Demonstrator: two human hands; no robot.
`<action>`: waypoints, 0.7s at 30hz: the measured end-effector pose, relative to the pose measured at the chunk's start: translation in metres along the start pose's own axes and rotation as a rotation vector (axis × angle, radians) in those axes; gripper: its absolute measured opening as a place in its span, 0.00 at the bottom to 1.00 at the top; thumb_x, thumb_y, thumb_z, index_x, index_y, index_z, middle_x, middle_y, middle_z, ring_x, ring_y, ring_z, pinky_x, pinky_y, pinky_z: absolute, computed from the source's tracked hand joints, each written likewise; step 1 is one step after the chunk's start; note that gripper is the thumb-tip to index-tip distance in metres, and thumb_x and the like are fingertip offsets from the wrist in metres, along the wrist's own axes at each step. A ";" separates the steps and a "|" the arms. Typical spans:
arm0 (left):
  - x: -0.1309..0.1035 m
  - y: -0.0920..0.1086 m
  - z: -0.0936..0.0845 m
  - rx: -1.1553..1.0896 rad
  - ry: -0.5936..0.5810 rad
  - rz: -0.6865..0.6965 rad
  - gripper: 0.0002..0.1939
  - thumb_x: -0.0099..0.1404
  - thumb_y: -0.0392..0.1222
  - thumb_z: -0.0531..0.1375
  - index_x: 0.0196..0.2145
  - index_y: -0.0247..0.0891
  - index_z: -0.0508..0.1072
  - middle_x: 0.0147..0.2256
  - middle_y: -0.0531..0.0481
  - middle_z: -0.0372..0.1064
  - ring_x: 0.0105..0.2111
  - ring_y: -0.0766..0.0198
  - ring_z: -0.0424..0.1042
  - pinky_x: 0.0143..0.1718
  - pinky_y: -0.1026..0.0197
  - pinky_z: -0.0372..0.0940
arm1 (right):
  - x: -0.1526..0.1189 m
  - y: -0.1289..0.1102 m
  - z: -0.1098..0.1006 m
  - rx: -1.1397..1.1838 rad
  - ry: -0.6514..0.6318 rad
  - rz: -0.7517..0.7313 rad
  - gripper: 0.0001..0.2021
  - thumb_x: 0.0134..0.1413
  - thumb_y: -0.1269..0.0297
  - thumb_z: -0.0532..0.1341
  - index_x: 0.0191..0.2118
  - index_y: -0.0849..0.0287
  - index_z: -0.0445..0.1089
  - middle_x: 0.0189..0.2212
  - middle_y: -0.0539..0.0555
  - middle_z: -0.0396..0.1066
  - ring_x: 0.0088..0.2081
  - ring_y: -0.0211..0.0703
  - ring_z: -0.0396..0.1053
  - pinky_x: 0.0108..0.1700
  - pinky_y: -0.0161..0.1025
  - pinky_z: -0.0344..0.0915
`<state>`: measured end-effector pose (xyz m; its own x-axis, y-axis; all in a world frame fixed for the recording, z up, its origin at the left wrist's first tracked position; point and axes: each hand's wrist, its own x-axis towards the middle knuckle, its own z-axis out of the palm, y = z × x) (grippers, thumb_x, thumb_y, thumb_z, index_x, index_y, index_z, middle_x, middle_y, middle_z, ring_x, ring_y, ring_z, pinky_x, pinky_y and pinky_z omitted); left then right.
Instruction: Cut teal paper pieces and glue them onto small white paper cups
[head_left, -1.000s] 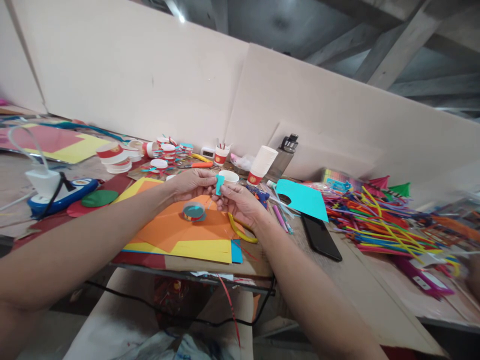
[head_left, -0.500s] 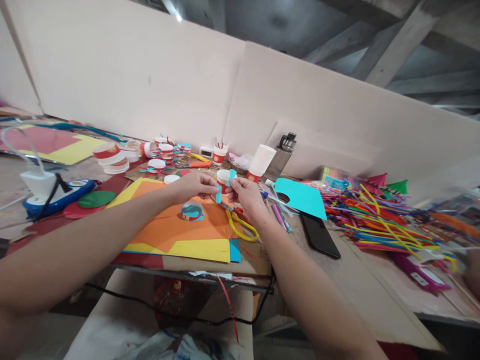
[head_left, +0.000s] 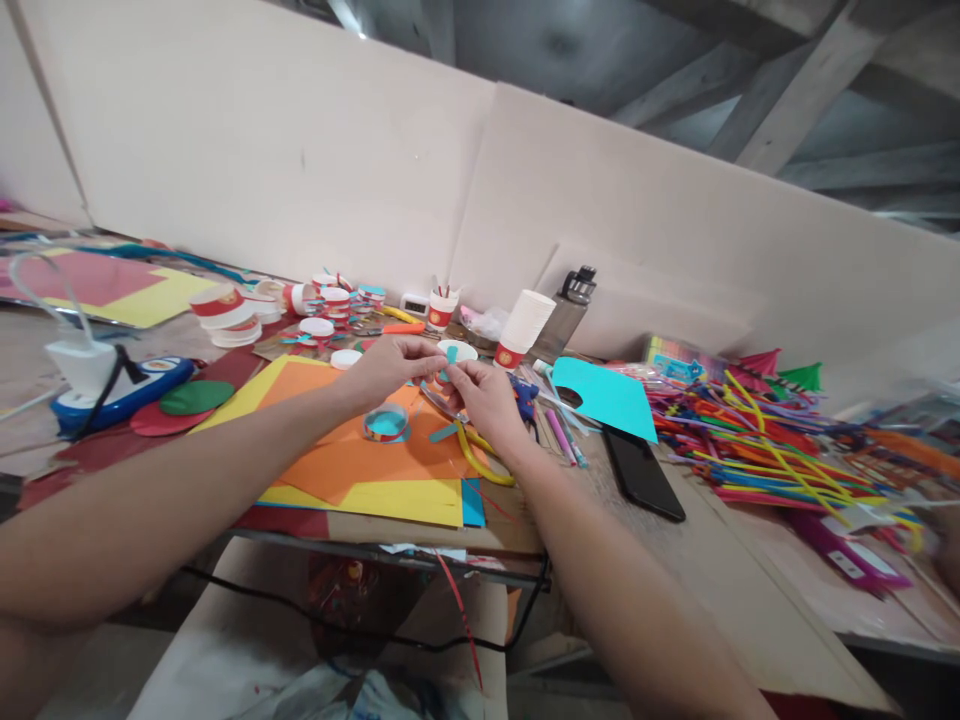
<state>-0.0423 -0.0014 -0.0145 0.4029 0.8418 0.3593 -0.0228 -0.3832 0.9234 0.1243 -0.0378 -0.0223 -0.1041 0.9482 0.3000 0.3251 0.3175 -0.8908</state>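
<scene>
My left hand point(head_left: 396, 370) and my right hand point(head_left: 484, 398) meet fingertip to fingertip above the orange paper point(head_left: 330, 452). A small turquoise paper strip point(head_left: 451, 355) stands up between their pinched fingers. Below my right hand, another turquoise strip point(head_left: 444, 433) lies by the scissors with yellow handles point(head_left: 480, 462), which are partly hidden by that hand. A short cup ring with turquoise inside point(head_left: 386, 423) sits on the orange paper, left of the scissors. Just behind my fingers is a white-rimmed paper cup point(head_left: 466, 349).
Stacked paper cups point(head_left: 525, 325) and a dark bottle point(head_left: 568, 312) stand at the back. To the right lie a turquoise sheet point(head_left: 611, 395), a black phone point(head_left: 643, 478) and many pipe cleaners point(head_left: 765, 450). A blue power strip point(head_left: 120, 395) is at the left.
Each hand held a turquoise strip before. One strip now lies on the paper by the scissors, and my left fingers have come up to the strip at my right fingertips.
</scene>
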 end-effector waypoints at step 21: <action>-0.002 -0.001 0.004 0.053 -0.060 -0.039 0.14 0.58 0.49 0.63 0.29 0.33 0.71 0.19 0.53 0.67 0.19 0.71 0.65 0.21 0.68 0.57 | -0.002 -0.009 -0.002 0.019 0.135 -0.083 0.09 0.55 0.59 0.59 0.32 0.60 0.67 0.22 0.47 0.67 0.22 0.33 0.63 0.24 0.31 0.62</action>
<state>-0.0396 -0.0045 -0.0162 0.4567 0.8329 0.3125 0.0423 -0.3712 0.9276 0.1234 -0.0427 -0.0139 -0.0025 0.9098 0.4150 0.3029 0.3962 -0.8667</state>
